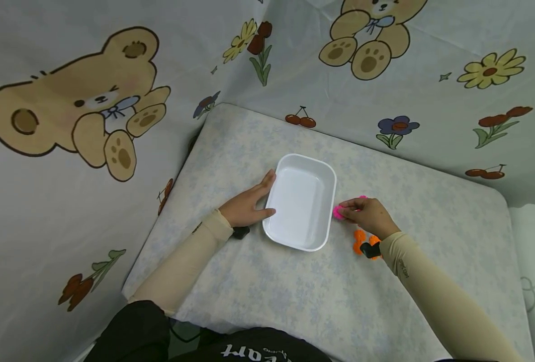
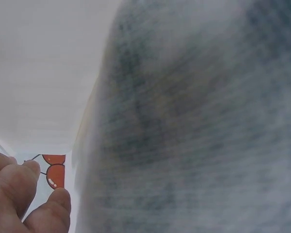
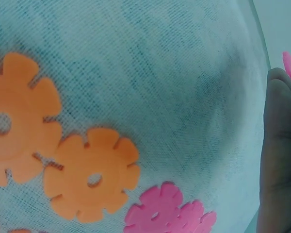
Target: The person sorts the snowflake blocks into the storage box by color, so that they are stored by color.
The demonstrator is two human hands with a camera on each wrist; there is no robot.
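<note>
Left forearm, in a beige sleeve, enters from lower left and slants up toward a white tray. Left hand lies along the tray's left side: fingers extended toward the far end, thumb set apart and pointing right, its tip at the left rim. Grip spread, steadying contact, not curled round the rim. Left wrist view largely filled by blurred cloth.

Right forearm comes from lower right, angled up and left, wrist above the table. Right hand points left, back uppermost, fingers bent toward the thumb, pinching 1 pink notched disc at the fingertips. That disc sits just beside the tray's right rim, outside it.

Below the right wrist, on the cloth: at least 2 orange notched discs, edges meeting, and near them some overlapping pink discs.
</note>
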